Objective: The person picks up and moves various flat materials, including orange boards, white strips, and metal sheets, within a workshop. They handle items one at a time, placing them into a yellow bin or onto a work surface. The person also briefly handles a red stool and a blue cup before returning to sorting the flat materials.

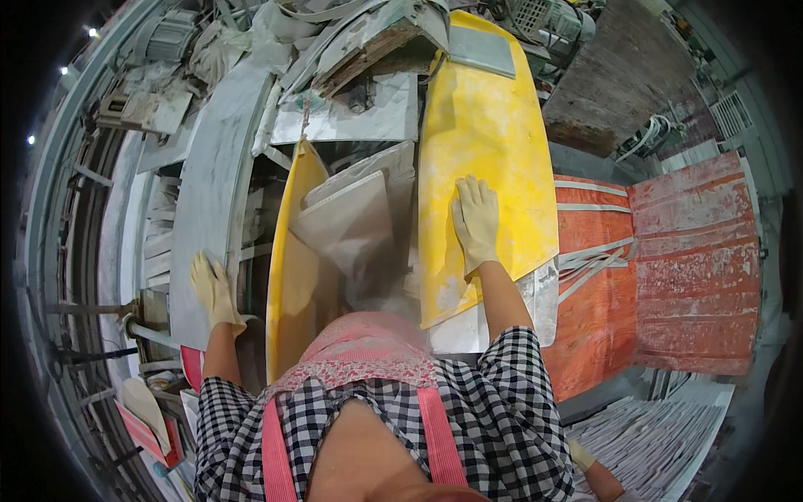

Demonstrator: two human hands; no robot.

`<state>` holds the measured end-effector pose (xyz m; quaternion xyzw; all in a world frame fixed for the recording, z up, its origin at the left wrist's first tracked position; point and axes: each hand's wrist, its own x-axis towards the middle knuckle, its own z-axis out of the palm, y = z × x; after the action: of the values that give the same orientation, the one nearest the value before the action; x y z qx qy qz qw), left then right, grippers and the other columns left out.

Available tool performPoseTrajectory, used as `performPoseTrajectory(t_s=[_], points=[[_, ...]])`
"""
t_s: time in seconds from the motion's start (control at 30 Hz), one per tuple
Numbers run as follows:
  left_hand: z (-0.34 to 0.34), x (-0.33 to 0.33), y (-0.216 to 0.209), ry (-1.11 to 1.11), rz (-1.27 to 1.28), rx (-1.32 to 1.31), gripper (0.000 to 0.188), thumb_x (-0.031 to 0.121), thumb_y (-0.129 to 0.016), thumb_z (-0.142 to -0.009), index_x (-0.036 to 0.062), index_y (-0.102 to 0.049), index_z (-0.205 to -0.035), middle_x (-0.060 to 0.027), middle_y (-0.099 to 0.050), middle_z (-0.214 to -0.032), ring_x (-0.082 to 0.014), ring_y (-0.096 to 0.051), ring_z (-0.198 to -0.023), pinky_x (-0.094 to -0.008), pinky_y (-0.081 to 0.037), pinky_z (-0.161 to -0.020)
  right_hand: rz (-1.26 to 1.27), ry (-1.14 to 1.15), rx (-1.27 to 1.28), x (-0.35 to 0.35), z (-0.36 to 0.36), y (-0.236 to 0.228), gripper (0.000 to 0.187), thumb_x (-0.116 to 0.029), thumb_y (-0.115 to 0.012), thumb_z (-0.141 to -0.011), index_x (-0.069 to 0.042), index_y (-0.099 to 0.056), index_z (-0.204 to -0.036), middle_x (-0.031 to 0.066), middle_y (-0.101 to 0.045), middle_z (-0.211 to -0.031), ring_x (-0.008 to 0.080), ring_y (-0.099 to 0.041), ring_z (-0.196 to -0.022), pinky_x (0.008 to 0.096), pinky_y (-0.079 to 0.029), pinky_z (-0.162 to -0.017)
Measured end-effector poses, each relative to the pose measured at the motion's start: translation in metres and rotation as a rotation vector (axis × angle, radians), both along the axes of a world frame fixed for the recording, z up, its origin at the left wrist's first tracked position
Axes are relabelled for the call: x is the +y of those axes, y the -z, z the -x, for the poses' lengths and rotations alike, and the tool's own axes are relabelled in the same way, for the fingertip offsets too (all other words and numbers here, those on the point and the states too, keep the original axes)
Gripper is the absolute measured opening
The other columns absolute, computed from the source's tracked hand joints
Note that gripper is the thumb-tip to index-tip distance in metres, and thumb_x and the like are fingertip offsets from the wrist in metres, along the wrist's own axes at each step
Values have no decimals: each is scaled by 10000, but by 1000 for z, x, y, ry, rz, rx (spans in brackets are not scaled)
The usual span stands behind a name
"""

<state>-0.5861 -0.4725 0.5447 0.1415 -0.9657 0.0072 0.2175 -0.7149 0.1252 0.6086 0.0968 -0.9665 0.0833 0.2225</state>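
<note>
My right hand (477, 222), in a cream glove, lies flat with fingers stretched on a long yellow panel (493, 125) smeared with white dust. On the left, my left hand (214, 291), gloved the same way, rests open against the near end of a long grey board (205, 184). A second yellow panel (283, 243) stands upright on its edge between my hands. Beside it, several dusty grey sheets (351, 213) lean in the gap. Neither hand grips anything.
A grey plate (481, 50) lies on the yellow panel's far end. Orange-red sheeting (690, 268) covers the right side. At lower right, another person's gloved hand (581, 454) is near a stack of thin sheets (644, 439). A motor (167, 35) sits far left.
</note>
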Motion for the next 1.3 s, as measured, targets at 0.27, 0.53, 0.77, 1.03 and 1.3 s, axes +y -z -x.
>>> performPoseTrajectory(t_s=[0.27,0.53,0.77,1.03,1.3], points=[[0,10,-14,-24,40,-63,477,256,-515,-1009,-38,-527,-1385,-252,-531,-1423,-405,-468,-1325,-477,-344,-1118,34,19,-40,2,-3,1,387,-225,-539,-941,-64,-566,-1291,147,-550,-1381,352,-477,-1292,509,-344,-1112],[1,4,-7,-5,65,-26,468,236,-522,-1002,-54,-535,-1369,-253,-547,-1408,-418,-486,-1309,-473,-359,-1113,64,39,-50,0,-2,0,370,-206,-560,-933,-71,-578,-1277,133,-554,-1385,352,-481,-1293,520,-354,-1113],[1,4,-6,-8,8,-22,474,247,-521,-1002,-41,-540,-1378,-260,-546,-1414,-432,-479,-1320,-486,-354,-1123,59,38,-7,1,-3,5,372,-203,-561,-930,-70,-578,-1277,140,-557,-1384,356,-480,-1293,516,-356,-1106],[1,3,-6,-27,-16,-54,476,255,-517,-1012,-29,-525,-1393,-262,-520,-1440,-437,-459,-1340,-491,-342,-1129,78,15,-11,1,-1,4,356,-201,-573,-918,-72,-580,-1250,148,-573,-1346,357,-497,-1252,500,-367,-1081],[1,2,-5,-44,-16,-70,483,273,-502,-1024,-14,-507,-1413,-253,-517,-1442,-421,-446,-1357,-487,-333,-1132,59,1,32,2,0,2,355,-197,-578,-912,-62,-584,-1240,152,-580,-1332,356,-509,-1223,497,-388,-1052]])
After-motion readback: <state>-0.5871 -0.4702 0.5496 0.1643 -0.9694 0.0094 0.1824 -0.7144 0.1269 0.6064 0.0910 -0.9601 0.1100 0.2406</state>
